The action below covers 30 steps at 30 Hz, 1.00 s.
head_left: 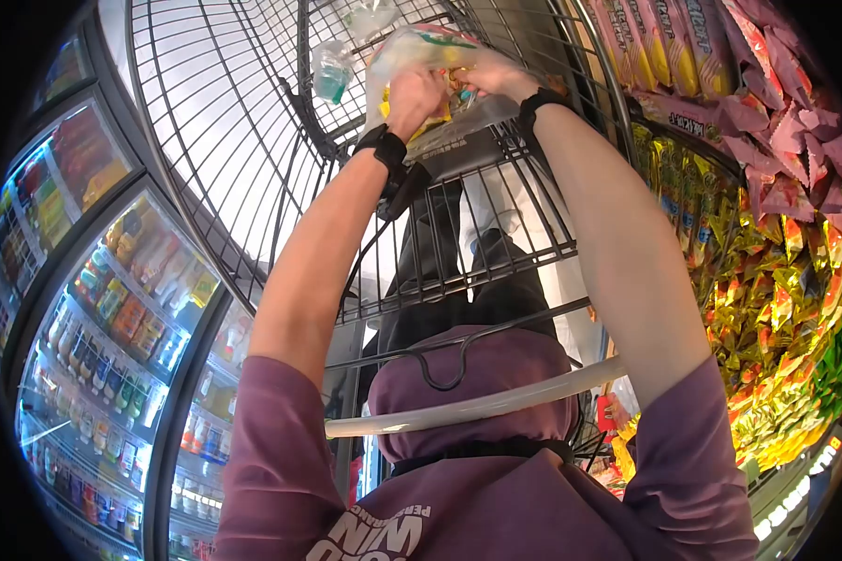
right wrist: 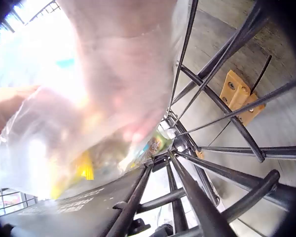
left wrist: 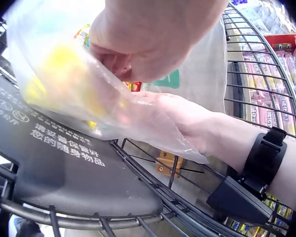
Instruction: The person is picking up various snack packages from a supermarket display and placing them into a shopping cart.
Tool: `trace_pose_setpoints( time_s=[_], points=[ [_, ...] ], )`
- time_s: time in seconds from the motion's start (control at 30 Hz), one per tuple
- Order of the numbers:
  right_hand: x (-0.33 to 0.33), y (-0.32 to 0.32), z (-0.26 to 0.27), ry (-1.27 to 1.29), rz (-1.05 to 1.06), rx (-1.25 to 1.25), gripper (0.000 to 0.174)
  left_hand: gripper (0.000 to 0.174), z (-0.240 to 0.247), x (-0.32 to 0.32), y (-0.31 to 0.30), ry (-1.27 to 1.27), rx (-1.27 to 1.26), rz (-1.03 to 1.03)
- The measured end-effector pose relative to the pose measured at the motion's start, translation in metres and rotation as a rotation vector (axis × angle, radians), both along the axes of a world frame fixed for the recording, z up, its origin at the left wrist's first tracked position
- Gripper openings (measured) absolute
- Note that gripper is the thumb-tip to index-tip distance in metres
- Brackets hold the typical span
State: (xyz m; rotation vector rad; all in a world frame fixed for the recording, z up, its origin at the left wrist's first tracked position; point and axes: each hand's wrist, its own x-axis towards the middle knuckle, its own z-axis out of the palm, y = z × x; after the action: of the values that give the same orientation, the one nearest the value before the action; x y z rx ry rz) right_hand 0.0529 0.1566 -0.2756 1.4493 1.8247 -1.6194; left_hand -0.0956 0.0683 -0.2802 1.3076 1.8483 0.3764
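A clear plastic bag (head_left: 393,58) with green print sits in the shopping cart's upper part, holding yellow and multicoloured packets (head_left: 460,84). Both hands are together at the bag's mouth. My left hand (head_left: 416,98) has curled fingers over the packets; in the left wrist view this hand (left wrist: 153,37) hides its own fingertips. My right hand (head_left: 498,77) reaches in from the right, and bag film covers part of this hand (left wrist: 180,113). In the right wrist view the right hand (right wrist: 123,64) is blurred behind film. I cannot tell what either hand grips.
The bag rests by a dark printed panel (left wrist: 74,153) inside the wire cart (head_left: 225,122). A small clear bag with a teal item (head_left: 332,73) lies farther in. Glass-door drink fridges (head_left: 112,309) line the left; shelves of wrapped snacks (head_left: 776,309) line the right. The cart handle (head_left: 477,404) crosses before the body.
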Motion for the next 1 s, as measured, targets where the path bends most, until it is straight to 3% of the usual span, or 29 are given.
trace_pose_setpoints(
  time_s=[0.03, 0.17, 0.27, 0.37, 0.53, 0.63, 0.73, 1.0],
  points=[
    [0.000, -0.001, -0.006, -0.002, -0.093, -0.027, 0.031, 0.035, -0.002, 0.000, 0.000, 0.008, -0.058, -0.019],
    [0.002, 0.001, -0.047, -0.117, -0.037, 0.109, 0.030, 0.024, 0.026, -0.001, 0.003, -0.139, -0.288, -0.005],
    [-0.003, -0.003, -0.033, -0.117, -0.055, 0.120, 0.031, 0.023, 0.063, -0.006, 0.003, -0.574, -0.461, 0.267],
    [-0.009, 0.004, 0.006, -0.111, -0.048, -0.087, 0.035, 0.025, 0.073, -0.008, 0.000, -0.779, -0.482, 0.479],
    [0.006, -0.008, 0.022, 0.120, -0.336, -0.134, 0.045, 0.025, 0.056, -0.017, -0.003, -0.743, -0.517, 0.354],
    [0.009, 0.002, 0.037, 0.199, -0.405, -0.342, 0.044, 0.026, 0.060, -0.016, -0.005, -0.653, -0.528, 0.345],
    [0.008, 0.002, 0.029, 0.176, -0.545, -0.386, 0.039, 0.027, 0.062, -0.014, -0.005, -0.584, -0.518, 0.356],
    [0.004, -0.005, 0.008, 0.200, -0.641, -0.334, 0.032, 0.028, 0.047, -0.012, -0.009, -0.515, -0.347, 0.345]
  ],
)
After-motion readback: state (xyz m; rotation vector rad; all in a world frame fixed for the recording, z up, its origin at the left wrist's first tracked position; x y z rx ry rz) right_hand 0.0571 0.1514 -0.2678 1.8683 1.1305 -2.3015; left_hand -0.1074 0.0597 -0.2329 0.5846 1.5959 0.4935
